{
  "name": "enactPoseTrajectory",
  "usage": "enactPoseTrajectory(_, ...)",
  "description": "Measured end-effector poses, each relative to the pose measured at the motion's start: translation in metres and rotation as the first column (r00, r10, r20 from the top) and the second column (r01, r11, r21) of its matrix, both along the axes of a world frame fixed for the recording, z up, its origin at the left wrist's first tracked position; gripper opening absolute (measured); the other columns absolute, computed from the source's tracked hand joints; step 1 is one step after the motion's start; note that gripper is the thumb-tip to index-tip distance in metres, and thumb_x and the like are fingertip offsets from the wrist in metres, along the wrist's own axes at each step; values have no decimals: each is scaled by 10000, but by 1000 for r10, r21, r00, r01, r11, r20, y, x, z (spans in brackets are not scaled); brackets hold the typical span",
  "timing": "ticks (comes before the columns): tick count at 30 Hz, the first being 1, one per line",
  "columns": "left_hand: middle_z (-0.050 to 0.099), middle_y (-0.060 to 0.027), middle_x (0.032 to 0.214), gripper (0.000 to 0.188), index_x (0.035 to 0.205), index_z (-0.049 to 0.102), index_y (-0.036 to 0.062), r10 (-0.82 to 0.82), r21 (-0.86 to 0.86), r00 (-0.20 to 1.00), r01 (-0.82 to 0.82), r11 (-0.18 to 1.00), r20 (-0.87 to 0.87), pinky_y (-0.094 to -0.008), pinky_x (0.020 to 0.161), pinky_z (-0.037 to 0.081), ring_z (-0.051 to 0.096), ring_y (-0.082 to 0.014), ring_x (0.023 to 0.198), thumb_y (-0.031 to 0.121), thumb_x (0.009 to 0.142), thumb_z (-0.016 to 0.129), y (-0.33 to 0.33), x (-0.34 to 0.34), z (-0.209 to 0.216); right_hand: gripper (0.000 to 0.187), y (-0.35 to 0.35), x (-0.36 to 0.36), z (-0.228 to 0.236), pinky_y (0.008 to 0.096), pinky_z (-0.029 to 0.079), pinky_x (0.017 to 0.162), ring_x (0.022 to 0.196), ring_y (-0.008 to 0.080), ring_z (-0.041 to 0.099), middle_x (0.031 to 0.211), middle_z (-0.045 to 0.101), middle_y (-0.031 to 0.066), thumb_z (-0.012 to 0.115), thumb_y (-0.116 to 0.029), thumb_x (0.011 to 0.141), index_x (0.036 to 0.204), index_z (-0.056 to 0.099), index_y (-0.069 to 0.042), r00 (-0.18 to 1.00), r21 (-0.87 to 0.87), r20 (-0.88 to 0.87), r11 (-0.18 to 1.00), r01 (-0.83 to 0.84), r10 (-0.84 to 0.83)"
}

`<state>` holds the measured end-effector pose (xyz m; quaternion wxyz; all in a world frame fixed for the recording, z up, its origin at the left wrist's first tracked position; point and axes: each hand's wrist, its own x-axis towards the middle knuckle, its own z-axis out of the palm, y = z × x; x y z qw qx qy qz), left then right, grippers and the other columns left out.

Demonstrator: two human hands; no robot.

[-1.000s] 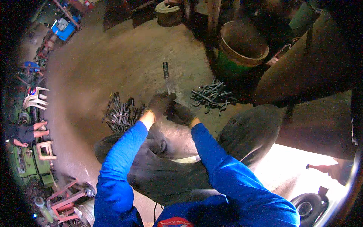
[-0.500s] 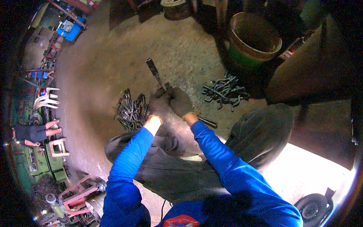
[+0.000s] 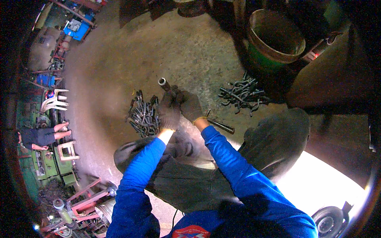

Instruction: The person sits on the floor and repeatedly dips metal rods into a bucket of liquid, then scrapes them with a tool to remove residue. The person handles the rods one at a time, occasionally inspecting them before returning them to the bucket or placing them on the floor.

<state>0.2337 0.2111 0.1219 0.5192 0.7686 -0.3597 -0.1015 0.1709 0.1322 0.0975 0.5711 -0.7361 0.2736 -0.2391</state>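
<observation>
Both of my hands wear dark work gloves and are closed together in front of my lap. My left hand (image 3: 169,113) and my right hand (image 3: 189,104) grip a dark metal tube (image 3: 164,84); its round hollow end sticks out above the fingers and points up toward me. The gloves hide its lower part. Close by my left hand lies a pile of short bent metal rods (image 3: 143,115). A second heap of similar bent rods (image 3: 242,94) lies farther right. Beside my right wrist, another metal tube or bar (image 3: 221,126) rests partly behind the cuff.
A large open drum (image 3: 254,37) stands at the far right, near a dark sheet-like surface (image 3: 329,75). White plastic chairs (image 3: 55,101), a person (image 3: 39,138) and a red metal frame (image 3: 89,202) are at the left. A wheel (image 3: 328,221) shows at the lower right.
The held tube has tipped, so its hollow end now faces me and looks shorter. My gloved hands stay closed together. The whole view has shifted slightly.
</observation>
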Motion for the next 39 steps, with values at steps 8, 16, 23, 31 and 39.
enactPoseTrajectory(8,617,-120,1151,331,1174,575,-1,18,43,980,-26,999,196,-331,938,438,578,-229,1054,75,853,593,17,2,16,303,18,18,-1,408,473,856,981,326,611,1071,640,162,505,-250,873,1078,645,-78,968,63,250,998,-31,14)
enactPoseTrajectory(16,606,-122,1189,355,1167,583,7,55,100,928,-98,990,369,-352,960,435,565,-252,1099,80,821,620,22,8,42,303,26,32,18,401,475,866,975,329,612,1082,637,162,513,-270,871,1055,646,-70,955,90,295,993,-72,42)
enactPoseTrajectory(23,633,-121,1143,248,1016,669,31,69,6,862,-83,997,502,-429,1015,370,505,-316,1167,71,772,637,10,-4,70,355,25,36,21,366,464,883,1015,285,603,1122,622,181,624,-196,800,1095,607,1,941,136,329,982,-132,81)
enactPoseTrajectory(31,660,-128,1049,167,923,676,33,-15,-14,643,39,999,766,-453,985,399,560,-322,1090,117,785,632,4,8,93,318,29,54,29,417,469,861,980,344,605,1078,638,157,519,-293,864,1072,640,-85,925,170,374,975,-141,69)
enactPoseTrajectory(39,658,-121,1041,147,888,660,3,290,-148,950,-272,951,119,-471,1000,384,586,-294,1046,112,799,618,-11,-10,127,161,26,71,43,330,485,708,797,167,605,897,678,109,634,-149,770,869,631,-21,840,181,540,968,-175,51)
